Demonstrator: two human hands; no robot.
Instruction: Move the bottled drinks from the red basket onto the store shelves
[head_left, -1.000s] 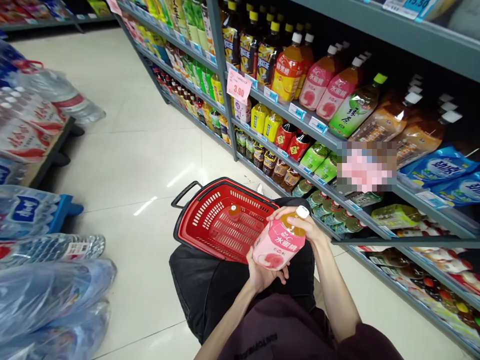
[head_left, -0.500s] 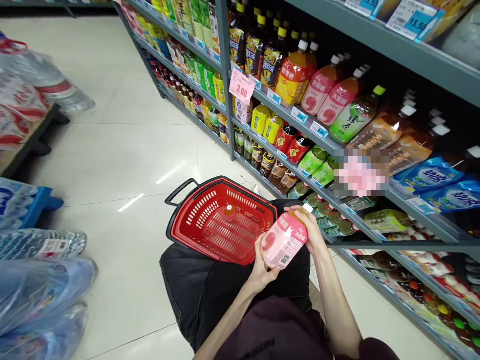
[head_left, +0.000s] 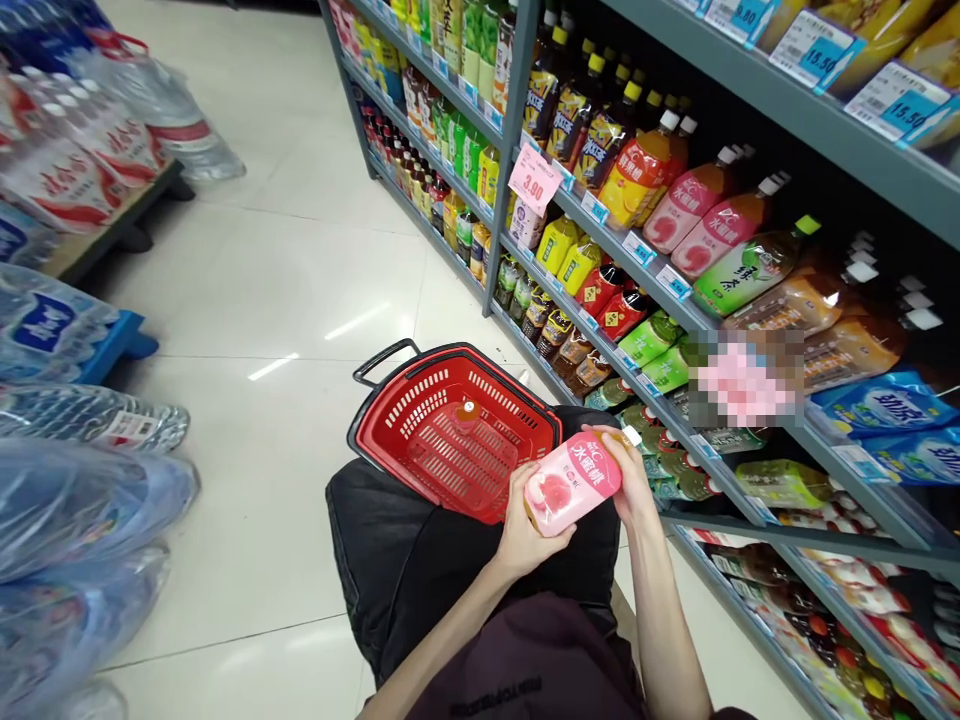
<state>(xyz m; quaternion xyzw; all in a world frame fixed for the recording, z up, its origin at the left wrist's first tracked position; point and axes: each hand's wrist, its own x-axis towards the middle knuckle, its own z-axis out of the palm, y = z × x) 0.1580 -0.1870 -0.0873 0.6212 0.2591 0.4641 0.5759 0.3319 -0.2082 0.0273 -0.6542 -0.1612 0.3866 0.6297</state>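
Pink bottle (head_left: 574, 484) held in both hands over the person's lap, tilted so its cap end points right and up toward the shelving. Label is pink with a peach picture and white characters; the drink showing near the neck is orange.

Left hand (head_left: 523, 530) closed around the bottle's base end, fingers wrapped from below, thumb on the label. Right hand (head_left: 631, 478) gripping the cap end, fingers curled over the neck; a bit of white cap shows past the fingertips.

Red basket (head_left: 455, 430) sits just left of and beyond the bottle, resting on the person's dark-clothed knees, tipped toward the camera. Black handle sticks out at its far left corner. One small item with an orange top lies inside on the slatted bottom; too small to tell more.

Grey shelving (head_left: 660, 275) runs along the right side, stocked with drink bottles: dark tea bottles with yellow caps up top, orange and pink bottles like the held one beside them, green ones lower down. Pink price tag (head_left: 533, 180) reading 3.90 hangs from a shelf edge. One patch of the shelf is blurred out.

Wrapped water packs (head_left: 71, 500) stacked at left on the white tile floor (head_left: 262, 300).
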